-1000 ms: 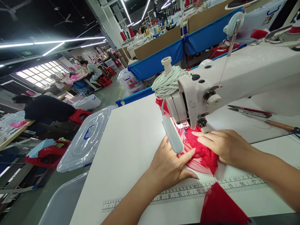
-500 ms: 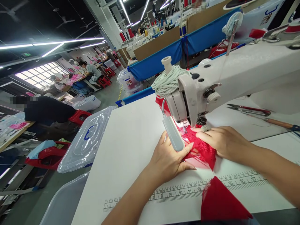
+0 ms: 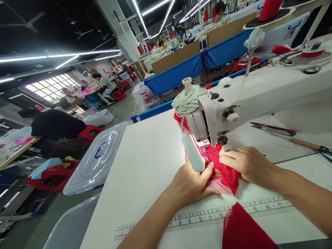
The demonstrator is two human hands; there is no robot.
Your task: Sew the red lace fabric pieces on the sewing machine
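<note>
Red lace fabric [image 3: 229, 174] with a sheer mesh part lies under the needle area of a white sewing machine [image 3: 249, 100]. My left hand [image 3: 193, 181] grips the mesh side, its fingers bent onto the cloth and partly hidden behind a grey lamp [image 3: 193, 152] on a bent stem. On the other side my right hand [image 3: 249, 164] pinches the lace edge between thumb and curled fingers, just below the tension knob. A separate-looking red cloth piece [image 3: 245, 228] hangs over the table's near edge, a thin thread joining it to the lace.
Thread snips [image 3: 275, 129] and a wooden-handled tool [image 3: 306, 142] lie on the right. A printed ruler [image 3: 194, 221] runs along the white tabletop [image 3: 135, 166]. Lidded plastic bins [image 3: 97, 155] stand at the left. Pale cord [image 3: 190, 100] is coiled on the machine head. Other people sit farther off.
My left fingers, spread earlier, are now bent in closer on the mesh. My right fingertips have drawn back slightly from the needle area. The view has tilted slightly.
</note>
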